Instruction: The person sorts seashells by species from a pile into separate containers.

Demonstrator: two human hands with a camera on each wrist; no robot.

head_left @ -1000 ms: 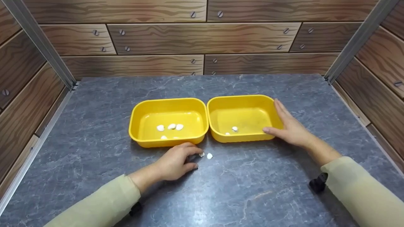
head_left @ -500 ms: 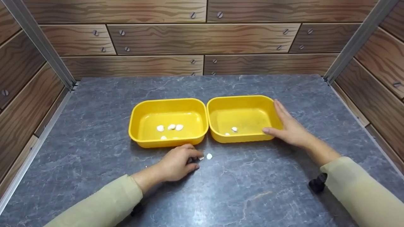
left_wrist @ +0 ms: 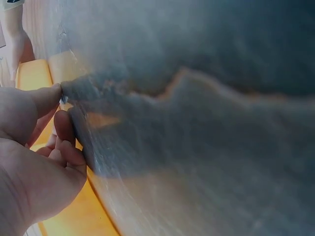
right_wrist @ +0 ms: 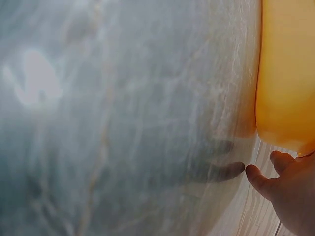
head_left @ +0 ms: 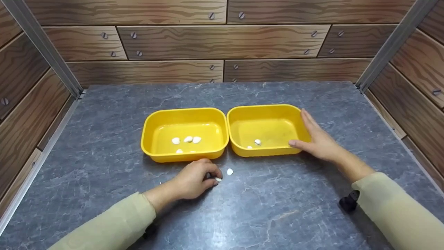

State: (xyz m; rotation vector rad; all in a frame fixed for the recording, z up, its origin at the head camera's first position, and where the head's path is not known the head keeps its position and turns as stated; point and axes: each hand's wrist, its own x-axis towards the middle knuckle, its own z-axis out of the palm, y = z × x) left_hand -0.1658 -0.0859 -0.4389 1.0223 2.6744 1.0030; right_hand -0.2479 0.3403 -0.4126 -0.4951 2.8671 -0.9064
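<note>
Low in the middle of the head view, the left hand (head_left: 192, 180) rests on the grey marbled tabletop (head_left: 104, 139), its fingers curled and pinching a small white pebble-like piece (head_left: 218, 179) between thumb and forefinger. A second small white piece (head_left: 229, 171) lies loose on the tabletop just to the right of it, apart from the hand. Directly above, at frame centre, stand two yellow rectangular plastic tubs side by side, their rims touching. The left yellow tub (head_left: 149, 126) holds several white pieces (head_left: 187, 139); the right yellow tub (head_left: 236, 121) holds two (head_left: 257, 141). The right hand (head_left: 321, 142) lies flat against the right tub's right wall, fingers straight and pressed together, thumb along the near corner. The left wrist view is blurred; it seems to show the thumb and curled fingers (left_wrist: 64, 128) closed together, but the piece itself cannot be made out there.
</note>
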